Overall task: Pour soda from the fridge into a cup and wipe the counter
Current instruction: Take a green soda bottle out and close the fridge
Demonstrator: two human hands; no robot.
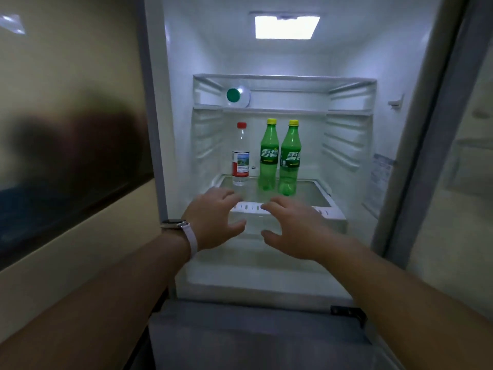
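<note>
Both hands reach into the open fridge [394,145] with fingers spread and relaxed, holding nothing: the left hand [213,220], with a watch [177,227] on its wrist, and the right hand [290,228] hover side by side at the front lip of the shelf [317,193]. Two green soda bottles [278,156] stand upright on that shelf, straight ahead and just beyond the fingertips, touching or nearly so, the right-hand one nearer the front and closer to the right hand. A clear water bottle [241,156] stands left of them, before the left hand, and a green-capped bottle [237,96] lies on the rack above; nothing blocks the reach.
</note>
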